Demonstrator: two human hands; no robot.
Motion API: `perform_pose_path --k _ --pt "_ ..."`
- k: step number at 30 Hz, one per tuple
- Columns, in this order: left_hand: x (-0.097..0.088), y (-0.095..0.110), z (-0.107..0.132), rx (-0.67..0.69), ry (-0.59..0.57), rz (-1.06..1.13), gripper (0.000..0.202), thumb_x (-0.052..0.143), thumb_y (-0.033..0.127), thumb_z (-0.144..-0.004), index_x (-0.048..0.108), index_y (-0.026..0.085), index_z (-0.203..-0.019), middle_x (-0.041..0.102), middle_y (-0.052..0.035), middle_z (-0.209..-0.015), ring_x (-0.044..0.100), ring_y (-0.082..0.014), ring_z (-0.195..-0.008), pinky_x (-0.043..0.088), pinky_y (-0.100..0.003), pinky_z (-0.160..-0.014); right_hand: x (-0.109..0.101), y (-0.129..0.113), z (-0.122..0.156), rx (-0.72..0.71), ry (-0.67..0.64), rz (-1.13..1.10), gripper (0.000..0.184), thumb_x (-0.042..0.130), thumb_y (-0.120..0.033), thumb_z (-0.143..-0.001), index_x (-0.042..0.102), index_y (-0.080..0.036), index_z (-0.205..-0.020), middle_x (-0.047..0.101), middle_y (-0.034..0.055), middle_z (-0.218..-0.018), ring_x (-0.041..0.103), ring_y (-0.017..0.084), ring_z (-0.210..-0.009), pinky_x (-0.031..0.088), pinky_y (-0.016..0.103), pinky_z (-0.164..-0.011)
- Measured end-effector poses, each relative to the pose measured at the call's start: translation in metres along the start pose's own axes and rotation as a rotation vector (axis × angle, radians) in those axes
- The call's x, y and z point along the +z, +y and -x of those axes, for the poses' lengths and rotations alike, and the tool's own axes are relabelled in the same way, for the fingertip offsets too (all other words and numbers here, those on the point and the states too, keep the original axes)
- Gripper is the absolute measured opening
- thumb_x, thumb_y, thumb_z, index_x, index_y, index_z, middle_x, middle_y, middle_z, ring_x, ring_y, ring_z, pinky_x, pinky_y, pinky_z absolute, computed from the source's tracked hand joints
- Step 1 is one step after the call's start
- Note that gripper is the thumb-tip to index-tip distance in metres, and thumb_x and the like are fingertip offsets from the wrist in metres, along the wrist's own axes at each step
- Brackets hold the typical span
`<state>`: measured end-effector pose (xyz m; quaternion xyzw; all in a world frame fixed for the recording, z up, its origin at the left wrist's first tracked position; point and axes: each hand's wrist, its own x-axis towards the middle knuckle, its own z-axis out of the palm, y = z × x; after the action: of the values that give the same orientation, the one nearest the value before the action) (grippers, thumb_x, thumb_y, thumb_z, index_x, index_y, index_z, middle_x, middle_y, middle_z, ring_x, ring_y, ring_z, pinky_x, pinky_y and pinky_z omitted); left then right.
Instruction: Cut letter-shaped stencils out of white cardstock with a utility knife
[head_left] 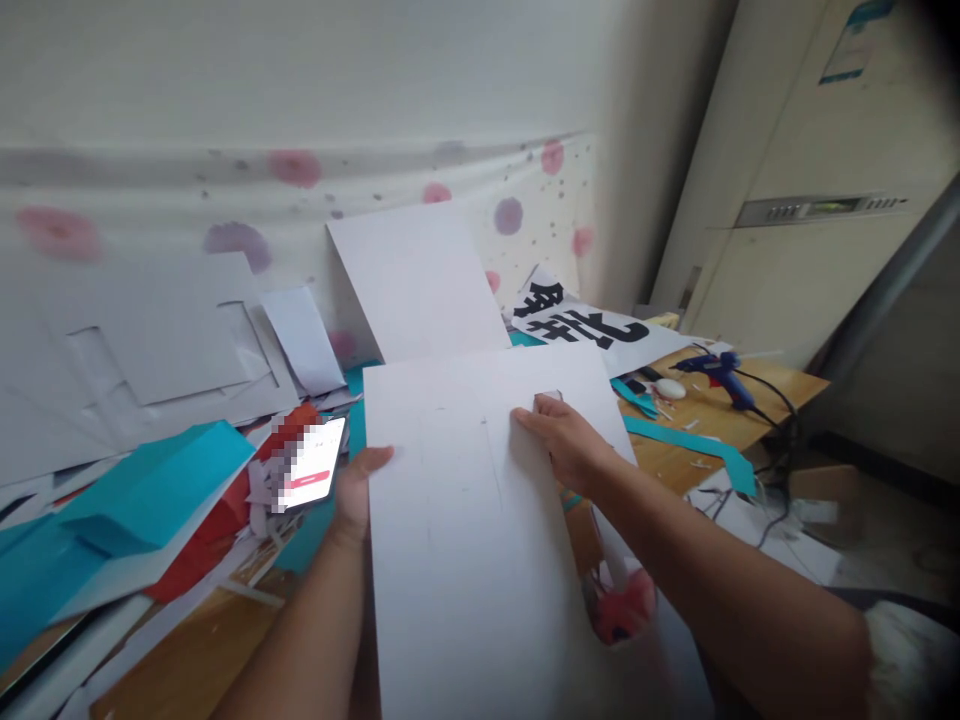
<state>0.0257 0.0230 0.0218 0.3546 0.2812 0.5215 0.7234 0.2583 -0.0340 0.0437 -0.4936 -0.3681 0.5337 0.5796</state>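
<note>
A large white cardboard sheet (450,570) is held up in front of me, with faint pencil lines on its face. A long opening is cut through its right part, and a patch of red shows through the lower end. My left hand (356,495) grips the sheet's left edge, thumb on the front and the other fingers hidden behind. My right hand (570,440) is closed on the sheet at the top of the opening, its thumb lying on the face. Left of the sheet, near my left hand, is a lit phone (315,470).
Blue paper (165,480) and red paper (206,545) are heaped at left beside white boards with cutouts (187,350). Another white sheet (420,280) leans on the wall behind. A blue glue gun (716,372) and paper with black characters (637,345) lie at right on the wooden table (795,390).
</note>
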Motion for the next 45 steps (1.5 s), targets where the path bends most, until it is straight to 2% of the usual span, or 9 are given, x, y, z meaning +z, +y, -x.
perform_pose_path --k 6,12,17,19,22,28,39,42,45 --pt "0.005 0.003 -0.008 0.145 0.128 -0.157 0.045 0.079 0.02 -0.052 0.069 0.015 -0.095 0.075 -0.0048 -0.081 0.072 -0.0299 -0.076 0.059 -0.042 -0.07 -0.005 0.028 0.03 0.074 -0.033 -0.111 0.026 0.069 -0.04 -0.069 0.057 -0.02 -0.081 0.056 -0.0037 -0.061 0.048 0.011 -0.05 0.035 0.022 -0.048" --pt "0.001 0.012 -0.016 0.279 0.192 -0.268 0.045 0.074 0.029 -0.058 0.067 0.016 -0.1 0.073 -0.0072 -0.087 0.07 -0.0326 -0.084 0.056 -0.047 -0.077 0.0 0.045 0.043 0.131 0.18 -0.185 0.032 0.074 -0.045 -0.063 0.058 -0.019 -0.073 0.051 -0.0053 -0.054 0.044 0.01 -0.047 0.033 0.023 -0.048" --pt "0.025 0.008 0.009 0.926 0.508 -1.118 0.065 0.073 0.028 -0.068 0.053 0.022 -0.13 0.05 -0.0145 -0.14 0.046 -0.0371 -0.129 0.034 -0.058 -0.106 0.001 0.048 0.04 0.118 0.183 -0.204 0.028 0.072 -0.042 -0.064 0.058 -0.019 -0.07 0.052 -0.0054 -0.052 0.042 0.01 -0.044 0.031 0.023 -0.046" --pt "0.043 -0.006 0.032 1.053 0.337 -1.61 0.05 0.068 0.026 -0.076 0.058 0.022 -0.125 0.045 -0.0147 -0.145 0.031 -0.0377 -0.139 0.015 -0.063 -0.113 0.003 0.048 0.041 0.127 0.149 -0.204 0.026 0.072 -0.04 -0.065 0.06 -0.019 -0.07 0.056 -0.0039 -0.052 0.045 0.011 -0.044 0.032 0.023 -0.045" --pt "0.063 -0.035 0.059 0.892 0.008 -1.962 0.051 0.064 0.032 -0.081 0.056 0.021 -0.13 0.044 -0.0127 -0.149 0.028 -0.0387 -0.141 0.012 -0.066 -0.112 0.008 0.049 0.047 0.127 0.057 -0.24 0.025 0.071 -0.037 -0.064 0.065 -0.018 -0.079 0.066 -0.0002 -0.062 0.054 0.014 -0.052 0.042 0.026 -0.052" --pt "0.064 -0.062 0.068 0.773 0.045 -2.043 0.061 0.059 0.04 -0.085 0.045 0.023 -0.142 0.032 -0.0085 -0.156 0.02 -0.0373 -0.144 0.02 -0.064 -0.111 0.013 0.057 0.054 0.032 -0.051 -0.326 0.024 0.071 -0.026 -0.064 0.068 -0.02 -0.087 0.074 0.002 -0.09 0.065 0.018 -0.078 0.048 0.027 -0.071" --pt "0.067 -0.073 0.067 0.715 0.051 -2.038 0.058 0.064 0.036 -0.081 0.052 0.028 -0.137 0.035 -0.0048 -0.154 0.02 -0.0379 -0.144 0.014 -0.066 -0.111 0.015 0.084 0.044 0.002 0.02 -0.294 0.025 0.065 -0.028 -0.064 0.067 -0.019 -0.087 0.073 0.0002 -0.078 0.062 0.018 -0.071 0.045 0.028 -0.068" --pt "0.058 -0.064 0.065 0.747 -0.027 -1.975 0.056 0.065 0.035 -0.081 0.052 0.026 -0.136 0.036 -0.0103 -0.154 0.024 -0.0378 -0.142 0.016 -0.067 -0.11 0.013 0.083 0.041 0.02 0.048 -0.26 0.024 0.066 -0.029 -0.063 0.066 -0.018 -0.085 0.069 -0.0012 -0.07 0.059 0.016 -0.063 0.043 0.027 -0.062" --pt "0.046 -0.039 0.072 0.923 0.187 -1.743 0.058 0.067 0.035 -0.079 0.051 0.024 -0.134 0.033 -0.0158 -0.154 0.025 -0.0381 -0.142 0.019 -0.063 -0.111 0.005 0.065 0.039 0.025 0.056 -0.224 0.023 0.067 -0.031 -0.063 0.065 -0.019 -0.083 0.063 -0.0036 -0.058 0.051 0.014 -0.05 0.037 0.026 -0.052"
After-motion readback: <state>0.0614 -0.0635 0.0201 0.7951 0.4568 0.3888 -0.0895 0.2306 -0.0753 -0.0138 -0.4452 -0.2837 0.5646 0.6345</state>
